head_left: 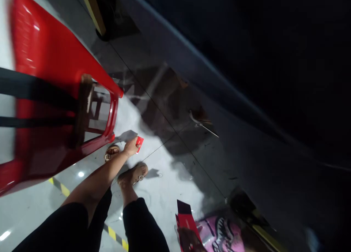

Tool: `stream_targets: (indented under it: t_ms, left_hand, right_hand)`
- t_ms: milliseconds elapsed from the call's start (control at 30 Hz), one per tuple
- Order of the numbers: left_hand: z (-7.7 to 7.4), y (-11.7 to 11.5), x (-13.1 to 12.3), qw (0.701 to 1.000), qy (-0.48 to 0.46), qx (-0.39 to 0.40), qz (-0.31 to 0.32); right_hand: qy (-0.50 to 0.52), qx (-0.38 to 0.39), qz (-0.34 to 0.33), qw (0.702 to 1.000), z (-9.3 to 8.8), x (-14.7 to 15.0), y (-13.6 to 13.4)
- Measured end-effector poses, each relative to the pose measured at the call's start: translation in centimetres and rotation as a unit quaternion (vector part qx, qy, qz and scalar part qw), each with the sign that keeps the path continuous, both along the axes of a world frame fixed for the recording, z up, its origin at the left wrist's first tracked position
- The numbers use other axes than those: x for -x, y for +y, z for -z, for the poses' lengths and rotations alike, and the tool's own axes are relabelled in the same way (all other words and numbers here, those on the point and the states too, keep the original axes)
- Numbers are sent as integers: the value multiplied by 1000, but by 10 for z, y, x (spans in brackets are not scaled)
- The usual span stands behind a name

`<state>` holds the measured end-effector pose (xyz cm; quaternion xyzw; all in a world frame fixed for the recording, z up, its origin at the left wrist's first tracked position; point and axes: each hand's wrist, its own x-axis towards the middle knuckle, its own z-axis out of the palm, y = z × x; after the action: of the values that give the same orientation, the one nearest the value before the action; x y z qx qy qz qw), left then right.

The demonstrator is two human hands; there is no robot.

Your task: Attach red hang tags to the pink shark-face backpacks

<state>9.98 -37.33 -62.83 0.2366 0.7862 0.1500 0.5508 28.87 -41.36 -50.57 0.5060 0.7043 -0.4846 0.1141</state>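
Note:
My left hand (131, 146) reaches down towards the glossy floor, fingers pinched on a small red card (139, 142). It hangs just above my sandalled feet (133, 173). My right hand (189, 241) shows dimly at the bottom edge, closed round a flat red and black packet (185, 219). Beside that hand lies a pink cloth with a dark printed figure (223, 235). My legs in black trousers (142, 226) fill the lower left.
A red plastic crate or chair (49, 61) stands close on the left with dark straps across it. Yellow and black tape (61, 188) runs along the pale tiled floor. A dark bluish edge (219, 87) and deep shadow fill the right half.

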Motion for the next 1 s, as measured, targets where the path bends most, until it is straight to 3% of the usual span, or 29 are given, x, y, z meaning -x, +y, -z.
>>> stream_targets:
  t_ms: [133, 200, 300, 400, 533, 633, 767, 867, 1000]
  left_hand:
    - [-129, -25, -7, 995, -84, -30, -43]
    - [-197, -35, -8, 990, -118, -48, -56]
    - [-293, -43, -3, 969, -192, -103, -119]
    - [-382, -43, 9, 920, -306, -159, -185]
    - [-482, -35, 22, 879, -417, -162, -166]
    - [-540, -32, 20, 871, -430, -192, -139]
    - [-599, -35, 11, 874, -415, -224, -118]
    - [-632, -38, 9, 869, -419, -232, -122]
    - [-662, -40, 13, 855, -425, -254, -153]
  right_hand:
    - [-14, -10, 67, 998, -140, -42, 23]
    - [3, 12, 113, 994, -196, -43, 32]
    - [65, 56, 170, 982, -258, -22, 41]
    - [119, 37, 178, 976, -307, -1, 48]
    - [171, -15, 175, 969, -376, 10, 54]
    - [208, -15, 163, 964, -431, 15, 55]
    - [265, -38, 147, 952, -491, 20, 48]
    - [292, -50, 178, 938, -521, 19, 42]
    - [317, -37, 189, 929, -551, 23, 36]
